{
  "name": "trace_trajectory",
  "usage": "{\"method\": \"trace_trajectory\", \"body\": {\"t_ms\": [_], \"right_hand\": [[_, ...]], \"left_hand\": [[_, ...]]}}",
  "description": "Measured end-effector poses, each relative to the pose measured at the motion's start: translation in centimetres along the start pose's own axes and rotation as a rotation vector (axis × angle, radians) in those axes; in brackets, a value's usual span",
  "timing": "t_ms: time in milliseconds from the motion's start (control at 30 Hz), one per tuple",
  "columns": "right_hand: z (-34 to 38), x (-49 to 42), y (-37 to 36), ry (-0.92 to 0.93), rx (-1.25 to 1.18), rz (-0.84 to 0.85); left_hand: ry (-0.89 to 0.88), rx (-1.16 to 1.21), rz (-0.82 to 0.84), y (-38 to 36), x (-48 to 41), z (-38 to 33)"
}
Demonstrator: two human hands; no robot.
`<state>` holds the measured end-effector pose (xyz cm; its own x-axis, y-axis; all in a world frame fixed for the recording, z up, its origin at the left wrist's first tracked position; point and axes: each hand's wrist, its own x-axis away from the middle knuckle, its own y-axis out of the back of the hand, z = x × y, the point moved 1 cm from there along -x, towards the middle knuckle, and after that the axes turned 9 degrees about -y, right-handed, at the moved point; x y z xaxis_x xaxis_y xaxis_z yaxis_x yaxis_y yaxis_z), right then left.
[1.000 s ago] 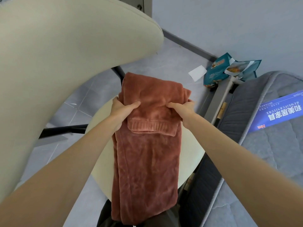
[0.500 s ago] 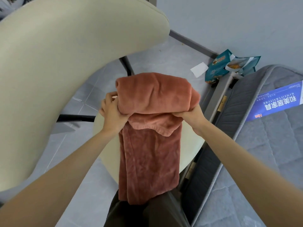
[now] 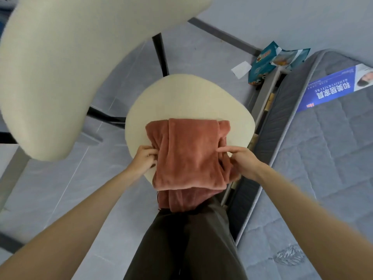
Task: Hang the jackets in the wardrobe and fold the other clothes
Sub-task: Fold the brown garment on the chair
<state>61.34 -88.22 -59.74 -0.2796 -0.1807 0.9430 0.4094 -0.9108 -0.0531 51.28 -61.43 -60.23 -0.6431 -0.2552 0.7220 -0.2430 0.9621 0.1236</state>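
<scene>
Nearest me, the end of the rust fleece trousers [image 3: 187,158] hangs off the seat's edge against my legs [image 3: 187,243]. My left grip [image 3: 144,158] pinches the folded bundle's left side and my right grip [image 3: 241,162] pinches its right, with the bundle between them. Beyond, the fold lies on the cream chair seat [image 3: 189,98].

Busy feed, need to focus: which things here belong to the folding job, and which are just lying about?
Job: rust fleece garment, left hand and right hand holding its sides, cream chair seat under it.
Lying about: teal snack bags, white paper scrap, blue leaflet, grey mattress.
</scene>
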Motion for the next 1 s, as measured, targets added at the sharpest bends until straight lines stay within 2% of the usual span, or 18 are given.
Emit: {"method": "trace_trajectory", "body": {"t_ms": [33,67,167,267,367,433,500,600,667,733,800,900,1000], "right_hand": [[-0.4,0.1,-0.4,-0.052,-0.128,0.012],[-0.5,0.3,-0.8,-0.063,-0.153,-0.005],[-0.8,0.2,-2.4,0.003,-0.025,-0.049],[-0.8,0.1,-4.0,0.257,0.175,-0.217],[-0.6,0.4,-4.4,0.542,0.169,-0.446],[-1.2,0.5,-4.2,0.625,0.197,-0.498],[-2.7,-0.2,-4.0,0.587,0.358,-0.527],[-3.3,-0.9,-4.9,0.419,0.553,-0.684],[-2.9,-0.9,-5.9,0.519,0.719,-0.752],[-3.2,-1.7,-6.8,0.607,0.853,-0.684],[-3.7,-3.0,-7.0,0.550,0.861,-0.618],[-4.8,-5.0,-6.0,0.536,0.915,-0.633],[-4.9,-6.0,-4.9,0.532,0.889,-0.635]], "left_hand": [[0.101,0.124,-0.003,-0.1,0.5,0.0],[0.177,0.186,0.011,-0.1,0.8,0.0],[0.211,0.170,-0.027,-0.9,0.7,0.1],[-0.007,-0.061,-0.086,-3.0,0.4,0.2],[-0.276,-0.097,-0.243,-4.3,0.3,0.1],[-0.399,-0.107,-0.297,-4.9,0.3,0.3],[-0.384,-0.138,-0.321,-5.5,0.1,1.2],[-0.246,-0.258,-0.438,-6.0,0.3,2.3],[-0.388,-0.305,-0.445,-6.0,0.6,2.6],[-0.531,-0.313,-0.394,-6.1,0.6,2.6],[-0.552,-0.329,-0.344,-6.2,-0.1,2.8],[-0.509,-0.409,-0.283,-6.1,-1.5,3.6],[-0.397,-0.402,-0.322,-6.2,-2.7,4.3]]}}
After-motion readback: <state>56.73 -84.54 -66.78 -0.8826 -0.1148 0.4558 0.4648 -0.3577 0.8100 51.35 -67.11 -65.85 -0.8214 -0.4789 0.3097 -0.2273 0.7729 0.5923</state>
